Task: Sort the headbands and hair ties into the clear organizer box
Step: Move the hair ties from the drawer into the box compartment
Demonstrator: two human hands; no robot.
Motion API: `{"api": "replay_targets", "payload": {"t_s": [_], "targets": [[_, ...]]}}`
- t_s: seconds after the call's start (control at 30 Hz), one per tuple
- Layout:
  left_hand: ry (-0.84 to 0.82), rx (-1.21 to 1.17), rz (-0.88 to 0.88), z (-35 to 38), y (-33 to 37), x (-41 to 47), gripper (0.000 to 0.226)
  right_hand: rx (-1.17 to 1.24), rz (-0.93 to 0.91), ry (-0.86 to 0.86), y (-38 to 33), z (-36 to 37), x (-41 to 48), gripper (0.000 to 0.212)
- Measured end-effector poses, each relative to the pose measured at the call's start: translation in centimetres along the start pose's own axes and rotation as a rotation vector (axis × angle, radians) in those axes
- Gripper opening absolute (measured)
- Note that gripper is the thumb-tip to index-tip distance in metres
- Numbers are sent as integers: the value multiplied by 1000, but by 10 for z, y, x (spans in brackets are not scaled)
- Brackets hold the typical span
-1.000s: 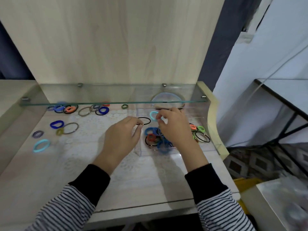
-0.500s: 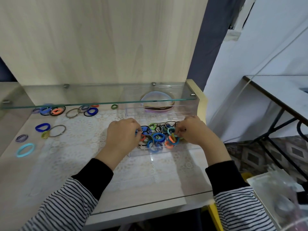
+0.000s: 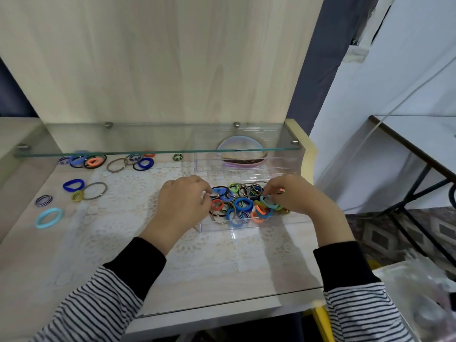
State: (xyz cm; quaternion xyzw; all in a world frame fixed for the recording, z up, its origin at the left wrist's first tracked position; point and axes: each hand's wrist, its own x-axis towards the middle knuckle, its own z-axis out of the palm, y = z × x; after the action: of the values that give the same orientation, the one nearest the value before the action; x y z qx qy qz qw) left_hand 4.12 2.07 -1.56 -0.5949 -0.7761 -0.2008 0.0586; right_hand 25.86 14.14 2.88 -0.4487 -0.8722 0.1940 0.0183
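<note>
The clear organizer box stands on a lace mat at the right of the table. Its front compartment holds several coloured hair ties; headbands lie in a rear compartment under the glass shelf. My left hand is at the box's left edge, its curled fingertips pinching a thin black hair tie low in the box. My right hand reaches in from the right and pinches a light blue hair tie on top of the pile.
Loose ties lie on the left of the table: a light blue one, a dark blue one, a grey ring, a striped one, several more under the glass shelf. A wooden panel rises behind.
Both hands came down from above the box into its front compartment with their ties. The right hand moved to the right side. The camera view shifted right.
</note>
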Motion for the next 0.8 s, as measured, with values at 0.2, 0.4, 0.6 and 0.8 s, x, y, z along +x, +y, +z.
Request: {"api": "replay_targets", "payload": {"t_s": [0.2,0.4,0.6,0.8], "targets": [[-4,-44,43,3,-4,-3,21,-89,-30,-42,-13,3,2,18],[-10,-68,79,6,-1,-6,21,-97,-35,-68,-23,11,5,12],[15,-133,72,2,-7,-6,20,-107,-24,-25,-20,12,8,9],[163,-187,24,0,-22,-15,28,-44,-73,122,-35,20,16,15]]}}
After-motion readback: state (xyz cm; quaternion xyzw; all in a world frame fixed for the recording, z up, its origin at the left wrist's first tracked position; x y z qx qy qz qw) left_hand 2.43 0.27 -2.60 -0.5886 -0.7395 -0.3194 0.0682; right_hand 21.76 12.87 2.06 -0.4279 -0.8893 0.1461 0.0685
